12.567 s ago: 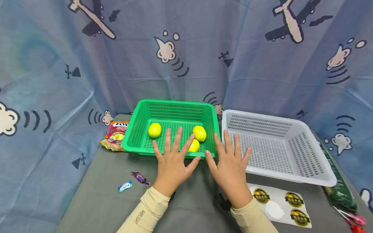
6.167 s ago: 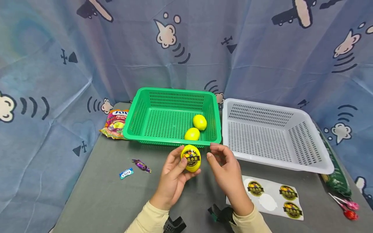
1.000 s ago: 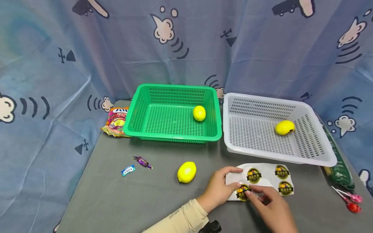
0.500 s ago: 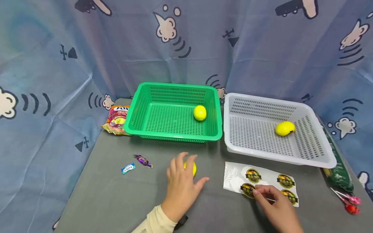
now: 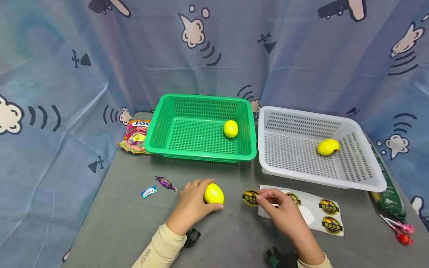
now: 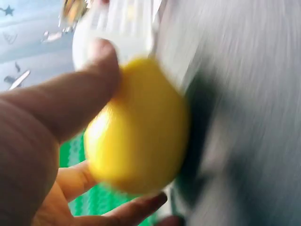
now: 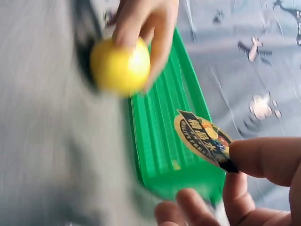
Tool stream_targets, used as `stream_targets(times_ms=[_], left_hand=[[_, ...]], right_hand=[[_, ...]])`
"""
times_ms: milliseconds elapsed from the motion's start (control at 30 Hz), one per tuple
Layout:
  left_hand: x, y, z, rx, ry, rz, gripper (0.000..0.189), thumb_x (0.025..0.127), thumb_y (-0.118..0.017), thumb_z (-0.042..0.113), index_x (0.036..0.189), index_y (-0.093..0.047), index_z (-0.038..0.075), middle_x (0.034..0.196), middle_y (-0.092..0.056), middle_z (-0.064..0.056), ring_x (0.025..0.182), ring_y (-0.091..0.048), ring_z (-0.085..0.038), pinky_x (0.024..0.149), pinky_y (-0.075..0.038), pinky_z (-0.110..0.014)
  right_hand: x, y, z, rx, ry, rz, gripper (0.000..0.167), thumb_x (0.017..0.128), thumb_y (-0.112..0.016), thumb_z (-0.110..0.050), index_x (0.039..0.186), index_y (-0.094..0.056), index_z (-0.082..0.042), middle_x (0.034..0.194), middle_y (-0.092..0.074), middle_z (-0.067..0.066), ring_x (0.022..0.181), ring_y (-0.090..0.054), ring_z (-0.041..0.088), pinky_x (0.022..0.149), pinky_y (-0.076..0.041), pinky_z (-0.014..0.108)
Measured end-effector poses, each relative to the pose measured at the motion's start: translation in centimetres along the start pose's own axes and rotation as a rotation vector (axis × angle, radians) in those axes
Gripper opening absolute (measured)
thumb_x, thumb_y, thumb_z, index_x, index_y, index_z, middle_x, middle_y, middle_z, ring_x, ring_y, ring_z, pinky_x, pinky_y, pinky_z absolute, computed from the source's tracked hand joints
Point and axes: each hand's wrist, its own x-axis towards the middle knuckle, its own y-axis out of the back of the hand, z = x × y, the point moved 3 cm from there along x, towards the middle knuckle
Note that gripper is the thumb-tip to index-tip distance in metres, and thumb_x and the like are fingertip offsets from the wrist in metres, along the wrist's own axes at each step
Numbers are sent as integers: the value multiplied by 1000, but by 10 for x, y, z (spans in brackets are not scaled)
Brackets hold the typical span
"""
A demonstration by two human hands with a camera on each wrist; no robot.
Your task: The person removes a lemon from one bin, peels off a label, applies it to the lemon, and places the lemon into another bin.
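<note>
My left hand (image 5: 189,204) grips a yellow lemon (image 5: 213,194) between thumb and fingers, low over the grey table. The lemon (image 6: 141,132) looks large and blurred in the left wrist view, with the thumb on one side and fingers on the other. To its right, my right hand (image 5: 286,212) pinches a round black-and-gold fruit sticker (image 5: 250,198) by its edge. The right wrist view shows that sticker (image 7: 202,136) held up between thumb and finger, apart from the lemon (image 7: 120,66). Beneath the right hand lies a white sticker sheet (image 5: 313,201) bearing several more stickers.
A green basket (image 5: 201,153) holding one lemon (image 5: 231,129) stands behind the hands. Beside it, a white basket (image 5: 321,180) holds a stickered lemon (image 5: 327,147). Two wrapped candies (image 5: 165,183), a candy bag (image 5: 135,137), a green package (image 5: 388,199) and lollipops (image 5: 403,238) lie around.
The right hand has peeled the sticker off the sheet and carried it left. My left hand has left the sheet and taken hold of the lemon. Earlier, another lemon went into the white basket.
</note>
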Motion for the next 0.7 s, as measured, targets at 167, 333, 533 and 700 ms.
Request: stream_targets(times_ms=[167,333,533,700], left_hand=[[5,-15,2,-264,-71,-21,71,79,-96,20,143,-65,13,132,-60,-11,110,-60,-30,93,-52,-41],[9,-9,6,-685,-128,-185,83,81,-92,2,154,-55,15,146,-44,-12,113,-62,-25,85,-60,-30],[8,-3,12,-887,-223,-332,76,96,-82,17,162,-45,13,156,-37,-21,127,-57,-24,100,-55,-32],[9,-4,14,-967,-264,-275,59,108,-65,24,160,-43,7,156,-44,-20,130,-56,-20,103,-51,-28]], right_hand=[[13,-26,-20,172,-51,-121,21,101,-74,-23,98,-69,-3,137,-68,14,112,-67,21,84,-54,30],[14,-29,-39,244,-37,-181,20,102,-72,-22,102,-69,-2,141,-66,14,119,-66,24,97,-55,40],[11,-28,-52,216,5,-189,17,101,-71,-21,102,-71,-4,139,-67,12,117,-67,24,99,-53,41],[11,-30,-55,218,17,-170,15,99,-74,-19,99,-72,-4,136,-68,12,115,-68,23,94,-54,36]])
